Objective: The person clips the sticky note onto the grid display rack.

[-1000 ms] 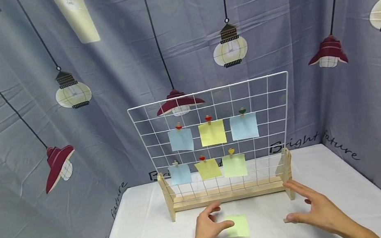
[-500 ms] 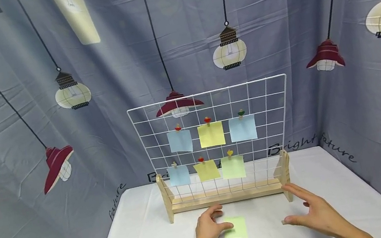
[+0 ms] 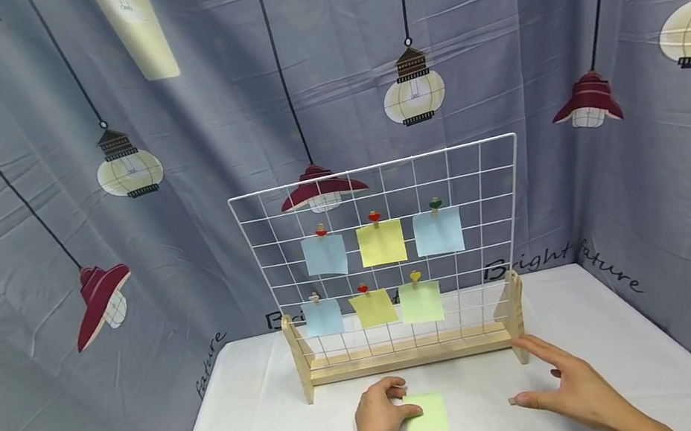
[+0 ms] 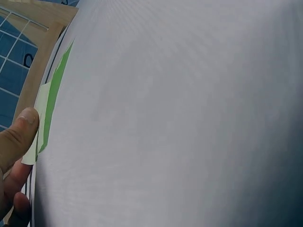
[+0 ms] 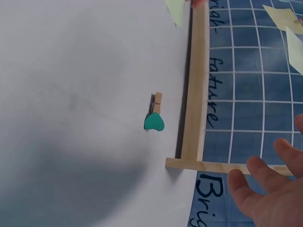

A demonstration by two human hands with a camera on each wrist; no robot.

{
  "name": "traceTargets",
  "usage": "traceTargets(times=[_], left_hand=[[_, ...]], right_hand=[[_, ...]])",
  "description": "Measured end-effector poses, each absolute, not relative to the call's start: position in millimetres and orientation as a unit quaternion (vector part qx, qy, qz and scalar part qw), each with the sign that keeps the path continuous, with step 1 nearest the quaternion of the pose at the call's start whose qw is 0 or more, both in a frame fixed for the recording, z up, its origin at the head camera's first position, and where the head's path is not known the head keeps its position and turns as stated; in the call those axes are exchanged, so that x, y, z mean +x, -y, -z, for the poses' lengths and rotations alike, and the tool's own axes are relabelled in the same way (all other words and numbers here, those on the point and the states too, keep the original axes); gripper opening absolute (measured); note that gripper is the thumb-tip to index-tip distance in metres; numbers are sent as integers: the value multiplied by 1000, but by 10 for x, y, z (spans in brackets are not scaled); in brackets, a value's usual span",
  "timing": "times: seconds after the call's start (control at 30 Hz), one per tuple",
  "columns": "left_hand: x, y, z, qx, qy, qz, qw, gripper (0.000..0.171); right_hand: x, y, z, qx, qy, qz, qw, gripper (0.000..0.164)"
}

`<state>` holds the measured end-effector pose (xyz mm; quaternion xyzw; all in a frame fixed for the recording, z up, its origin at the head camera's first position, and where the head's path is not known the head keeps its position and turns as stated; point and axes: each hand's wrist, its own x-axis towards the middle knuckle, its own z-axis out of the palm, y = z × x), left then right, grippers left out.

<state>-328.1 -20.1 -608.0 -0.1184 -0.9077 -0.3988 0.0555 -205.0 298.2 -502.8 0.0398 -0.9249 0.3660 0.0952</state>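
A pale green sticky note (image 3: 426,414) lies low over the white table in front of the rack. My left hand (image 3: 378,414) pinches its left edge; in the left wrist view the thumb (image 4: 24,124) presses on the note (image 4: 55,97), with fingers behind it. My right hand (image 3: 566,388) hovers at the right with fingers spread. Just by its thumb tip pokes out the wooden end of a small clothespin (image 3: 513,401). The right wrist view shows this clothespin (image 5: 156,101) lying on the table with a teal heart on it, apart from the right fingers (image 5: 258,172).
Behind the hands stands a white wire grid rack (image 3: 372,167) on a wooden base (image 3: 409,360). Heart-topped clothespins hold blue, yellow and green notes (image 3: 420,303) on it in two rows. A lamp-print curtain (image 3: 183,218) encloses the white table (image 3: 243,427).
The left fingers have come down slightly and curled in, and the thumb now grips the note's edge. The right hand stays spread in about the same place. The head view has shifted slightly.
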Motion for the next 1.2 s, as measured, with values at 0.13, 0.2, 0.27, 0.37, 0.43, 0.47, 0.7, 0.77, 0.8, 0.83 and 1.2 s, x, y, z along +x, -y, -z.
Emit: traceTargets(times=[0.13, 0.2, 0.27, 0.37, 0.43, 0.47, 0.7, 0.77, 0.8, 0.83, 1.2], left_hand=[[-3263, 198, 6069, -119, 910, 393, 58, 47], [-3257, 198, 6068, -119, 911, 391, 57, 43], [-3253, 196, 6066, -120, 912, 389, 55, 39], [-3253, 195, 6061, -126, 912, 385, 58, 34], [-3250, 194, 6055, -129, 913, 381, 61, 31], [-3248, 194, 6055, -130, 914, 379, 63, 30], [-3221, 192, 6078, -132, 915, 375, 71, 26], [-3211, 187, 6082, -133, 914, 375, 75, 26], [-3208, 183, 6085, -133, 914, 375, 77, 25], [-3206, 180, 6088, -133, 914, 374, 81, 25], [-3173, 133, 6098, -110, 911, 385, 97, 20]], right_hand=[[-2048, -2985, 5048, 37, 923, -371, 95, 96], [-2047, -2984, 5061, 35, 923, -373, 92, 96], [-2051, -2983, 5071, 32, 922, -375, 92, 96], [-2057, -2983, 5083, 30, 921, -376, 95, 96], [-2063, -2986, 5090, 31, 920, -378, 99, 95], [-2061, -2987, 5094, 34, 919, -379, 101, 94], [-2044, -2977, 5118, 23, 918, -387, 77, 97], [-2041, -2974, 5127, 20, 919, -386, 71, 98], [-2039, -2975, 5132, 20, 919, -387, 71, 98], [-2039, -2975, 5138, 20, 919, -387, 73, 98], [-2030, -2983, 5171, 20, 920, -383, 75, 97]])
